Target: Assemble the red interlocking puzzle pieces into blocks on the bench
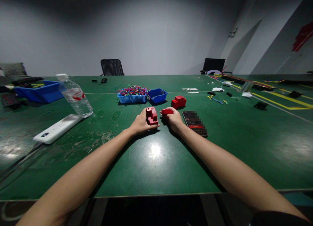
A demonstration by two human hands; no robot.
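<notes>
My left hand (140,123) is closed around a red block with a stepped cutout (152,116), which it keeps tilted just over the table. Between the thumb and fingers of my right hand (175,120) is a smaller flat red piece (167,111), partly covered by the fingers. A narrow gap separates the two hands. Beyond the right hand, another red block (178,102) rests on the green table (156,170). A phone (195,123) lies on the table just right of that hand.
Behind my hands stand a light blue bin of thin coloured wires (132,98) and a darker blue bin (157,95). A tilted water bottle (75,97), a white power strip (58,128) and a large blue bin (40,91) are at left. Short wires (216,100) lie at right.
</notes>
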